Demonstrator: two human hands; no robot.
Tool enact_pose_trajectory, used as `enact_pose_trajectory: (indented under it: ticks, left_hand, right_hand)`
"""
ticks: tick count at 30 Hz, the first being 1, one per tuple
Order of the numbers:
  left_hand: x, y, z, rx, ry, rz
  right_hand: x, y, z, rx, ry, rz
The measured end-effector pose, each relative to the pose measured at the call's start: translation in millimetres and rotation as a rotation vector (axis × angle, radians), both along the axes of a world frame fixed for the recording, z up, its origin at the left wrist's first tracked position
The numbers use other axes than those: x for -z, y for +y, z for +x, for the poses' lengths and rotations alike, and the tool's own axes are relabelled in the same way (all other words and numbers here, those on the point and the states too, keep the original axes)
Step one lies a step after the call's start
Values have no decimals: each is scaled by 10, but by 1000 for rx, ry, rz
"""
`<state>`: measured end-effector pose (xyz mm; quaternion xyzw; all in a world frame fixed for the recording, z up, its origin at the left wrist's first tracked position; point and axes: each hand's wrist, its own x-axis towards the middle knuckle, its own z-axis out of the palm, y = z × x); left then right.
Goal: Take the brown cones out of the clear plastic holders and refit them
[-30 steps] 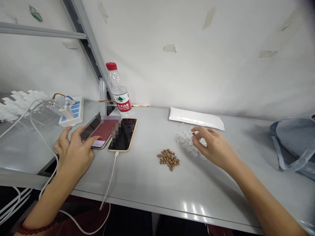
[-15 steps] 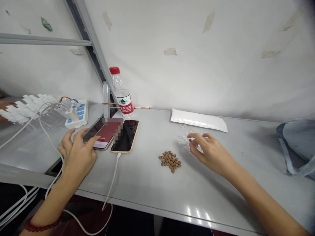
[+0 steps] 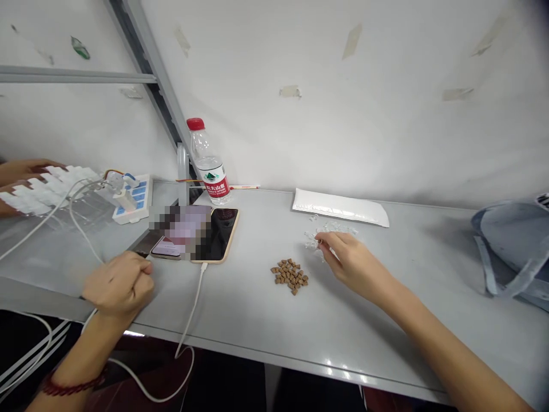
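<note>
From the head camera, the person's right hand (image 3: 354, 269) reaches in over the grey table (image 3: 386, 355), its thumb and forefinger pinched together at the edge of a loose scatter of clear plastic pieces (image 3: 326, 236). Whatever sits between the fingertips is too small to tell. Work this fine goes best with the fingertips alone, the heel of the hand kept clear of the scatter so nothing gets pushed aside.

The left hand (image 3: 118, 286) is curled into a loose fist at the table's front edge, gripping nothing that shows, with a red beaded bracelet (image 3: 71, 388) on its wrist.

As for the count, there is one heap of brown pellets (image 3: 289, 276), roughly forty, though they overlap too much to be sure. The clear pieces are too tangled to count. There are two phones, partly blurred: one in a gold-edged case (image 3: 225, 232) with a white charging cable (image 3: 193, 309), and another (image 3: 165, 249) beside it. Also present are one water bottle (image 3: 208, 163), one power strip (image 3: 132, 199), one white pouch (image 3: 341, 207) and one blue-grey bag (image 3: 510, 246). At far left, a co-worker's hand (image 3: 26, 171) rests on white blocks (image 3: 55, 186).
</note>
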<state>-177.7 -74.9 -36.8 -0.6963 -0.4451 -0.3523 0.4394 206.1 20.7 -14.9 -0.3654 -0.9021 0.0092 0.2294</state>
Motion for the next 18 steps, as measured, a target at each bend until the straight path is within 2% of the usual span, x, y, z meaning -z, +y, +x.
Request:
enact_pose_trajectory:
  ticks: [2, 5, 9, 11, 13, 16, 18]
  left_hand:
    - [-4, -51, 54, 18, -7, 15]
    - [-8, -121, 179, 98, -158, -2]
    - [-38, -190, 355, 200, -291, -100]
    - [-40, -218, 393, 203, -310, -100]
    - [-26, -246, 376, 69, -407, -178]
    - [-3, -262, 264, -248, -615, -563]
    - [1, -234, 169, -404, -625, -740]
  right_hand:
    - [11, -11, 9, 11, -19, -96]
    - [35, -30, 21, 7, -33, -201]
    - [61, -40, 22, -6, -28, -217]
    - [62, -33, 18, 2, -35, -222]
    - [59, -18, 15, 12, -48, -228]
    - [53, 7, 13, 13, -69, -211]
    - [49, 17, 13, 4, -78, -188]
